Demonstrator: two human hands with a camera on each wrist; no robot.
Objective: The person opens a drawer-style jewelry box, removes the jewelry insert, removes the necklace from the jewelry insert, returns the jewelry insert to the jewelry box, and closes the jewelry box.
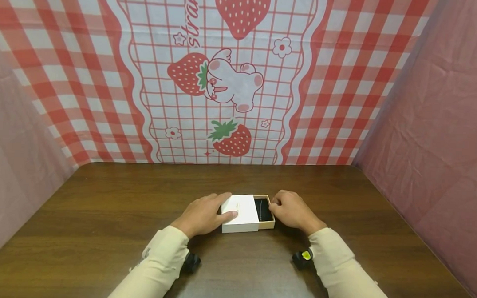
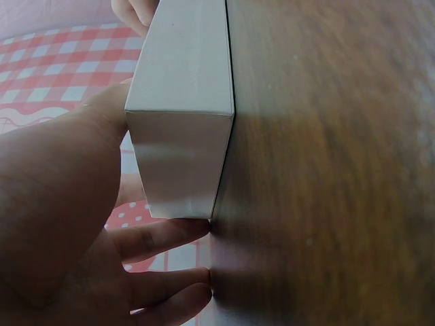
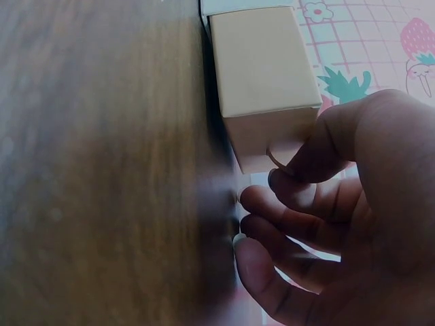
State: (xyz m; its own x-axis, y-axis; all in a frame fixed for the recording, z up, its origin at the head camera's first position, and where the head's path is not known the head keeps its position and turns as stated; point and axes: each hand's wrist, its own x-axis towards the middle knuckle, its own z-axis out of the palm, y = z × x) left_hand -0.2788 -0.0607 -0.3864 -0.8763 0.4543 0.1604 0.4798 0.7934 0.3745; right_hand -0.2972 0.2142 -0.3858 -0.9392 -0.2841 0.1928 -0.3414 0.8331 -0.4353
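Observation:
A white box sleeve (image 1: pixel 240 211) lies flat on the table, with a tan drawer (image 1: pixel 268 224) slid partly out of its right end. Inside the drawer, a thin silvery chain (image 1: pixel 261 210) rests on a black insert (image 1: pixel 265 212). My left hand (image 1: pixel 205 214) holds the sleeve at its left end, thumb on the top face and fingers around the far corner. At the drawer's right end, my right hand (image 1: pixel 293 210) pinches a small ribbon loop (image 3: pixel 277 161) between thumb and forefinger. The other right fingers curl loosely near the tabletop.
Brown wood-grain table (image 1: pixel 233 269) stretches around the box. A red-and-white checked cloth (image 1: pixel 337 82) with strawberries hangs behind it, and pink fabric (image 1: pixel 444 109) flanks the right side. Dark wrist cameras sit under both sleeves.

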